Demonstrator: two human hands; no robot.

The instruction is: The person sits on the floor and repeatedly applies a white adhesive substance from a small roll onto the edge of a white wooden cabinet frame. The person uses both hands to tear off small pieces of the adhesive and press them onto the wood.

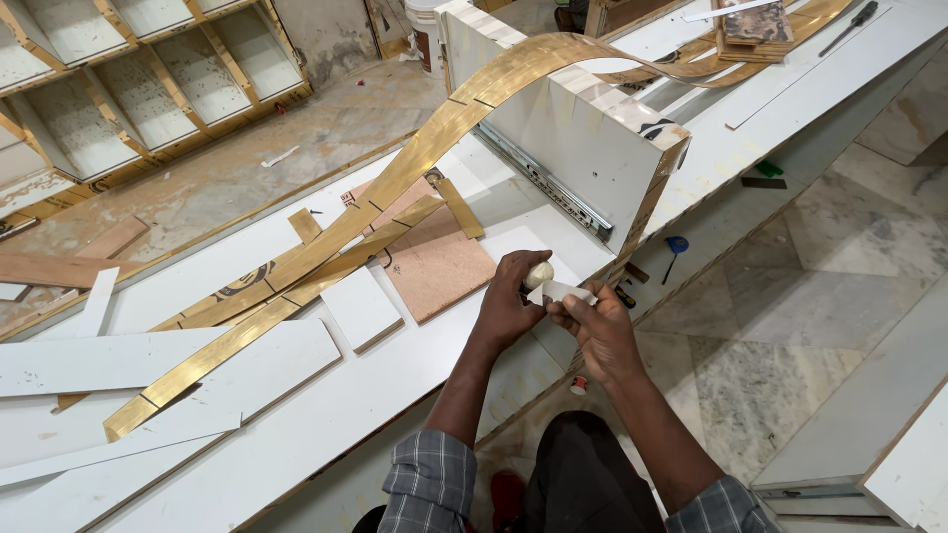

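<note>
1. The long white counter (296, 434) runs across the view, strewn with white board offcuts and a brown board (434, 266).
2. A white drawer box (583, 148) stands on the counter, its steel slide rail on the near side.
3. Long gold laminate strips (326, 247) arch over the drawer box and trail down across the counter toward the left.
4. The left hand (509, 301) is held just off the counter's near edge, its grip closed around a small pale roll (539, 273), which looks like tape.
5. The right hand (597, 331) is just beside the left, its grip pinched on the white loose end (565, 291) that runs out from the roll.
6. Judged from this, the step in hand is drawing a length off the roll. The next move seems to call for a steady pull with the right hand while the left keeps the roll from slipping, then a clean tear.
</note>
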